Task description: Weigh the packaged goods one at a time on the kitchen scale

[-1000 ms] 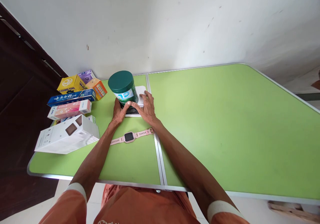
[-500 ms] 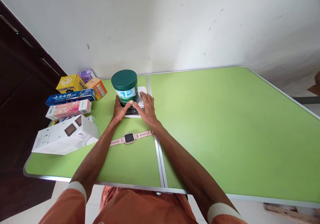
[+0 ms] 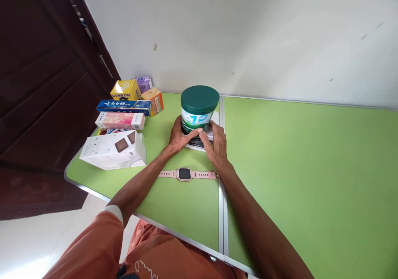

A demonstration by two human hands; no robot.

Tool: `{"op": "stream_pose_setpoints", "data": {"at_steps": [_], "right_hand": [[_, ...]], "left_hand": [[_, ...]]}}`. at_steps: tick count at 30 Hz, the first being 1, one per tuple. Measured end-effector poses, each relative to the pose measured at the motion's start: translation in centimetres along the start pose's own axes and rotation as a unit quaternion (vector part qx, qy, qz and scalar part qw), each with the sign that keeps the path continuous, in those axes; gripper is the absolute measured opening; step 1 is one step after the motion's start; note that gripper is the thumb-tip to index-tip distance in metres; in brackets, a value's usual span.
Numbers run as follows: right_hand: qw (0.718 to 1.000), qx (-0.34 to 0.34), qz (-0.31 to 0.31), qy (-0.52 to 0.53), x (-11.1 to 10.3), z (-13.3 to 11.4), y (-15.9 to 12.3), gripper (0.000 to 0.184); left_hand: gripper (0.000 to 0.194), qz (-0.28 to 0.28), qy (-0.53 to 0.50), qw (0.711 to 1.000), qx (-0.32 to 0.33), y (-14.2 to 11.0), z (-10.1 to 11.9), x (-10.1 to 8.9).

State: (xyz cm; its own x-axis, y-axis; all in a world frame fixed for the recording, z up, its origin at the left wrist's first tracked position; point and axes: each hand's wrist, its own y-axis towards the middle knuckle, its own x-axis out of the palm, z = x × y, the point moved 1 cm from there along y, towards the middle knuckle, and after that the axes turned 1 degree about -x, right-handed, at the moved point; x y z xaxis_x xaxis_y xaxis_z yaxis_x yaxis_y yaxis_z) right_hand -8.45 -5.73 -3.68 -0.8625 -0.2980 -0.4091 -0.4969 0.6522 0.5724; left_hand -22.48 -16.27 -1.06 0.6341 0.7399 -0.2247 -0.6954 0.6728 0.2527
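green tub [image 3: 196,121], left hand [image 3: 178,139] and right hand [image 3: 219,144] around it

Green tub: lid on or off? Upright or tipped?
Lid on, upright: the dark green lid caps the tub, whose label reads right way up.

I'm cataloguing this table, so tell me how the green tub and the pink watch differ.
The green tub stands upright, while the pink watch lies flat with its strap stretched out.
The tub is tall and bulky; the watch is slim and much smaller.
The tub is over what looks like a scale; the watch lies directly on the table.
Both are to the right of the white box.
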Motion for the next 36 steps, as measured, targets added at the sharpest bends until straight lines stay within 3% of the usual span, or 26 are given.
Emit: {"op": "stream_pose_setpoints", "data": {"at_steps": [12, 19, 25, 30, 36], "right_hand": [[0.999, -0.012, 0.040, 0.001, -0.5, -0.2, -0.1, 0.065], [0.998, -0.037, 0.049, -0.017, -1.3, -1.0, 0.0, 0.073], [0.999, 0.004, 0.043, -0.001, -2.3, -2.8, 0.1, 0.075], [0.996, 0.014, -0.031, 0.088, -1.6, -6.3, 2.2, 0.071], [0.958, 0.012, -0.186, 0.216, 3.0, -10.1, 5.8, 0.077]], "left_hand": [[0.101, 0.003, 0.000, 1.000, 0.008, -0.9, 0.7, 0.1], [0.106, 0.003, 0.013, 0.999, 0.042, -0.9, 1.3, 0.7], [0.112, 0.000, 0.036, 0.998, 0.045, -1.5, 2.9, -0.1], [0.107, 0.073, 0.059, 0.993, 0.077, -2.6, 4.7, -2.9], [0.101, 0.238, 0.076, 0.965, 0.084, -3.5, 3.6, -4.8]]}}
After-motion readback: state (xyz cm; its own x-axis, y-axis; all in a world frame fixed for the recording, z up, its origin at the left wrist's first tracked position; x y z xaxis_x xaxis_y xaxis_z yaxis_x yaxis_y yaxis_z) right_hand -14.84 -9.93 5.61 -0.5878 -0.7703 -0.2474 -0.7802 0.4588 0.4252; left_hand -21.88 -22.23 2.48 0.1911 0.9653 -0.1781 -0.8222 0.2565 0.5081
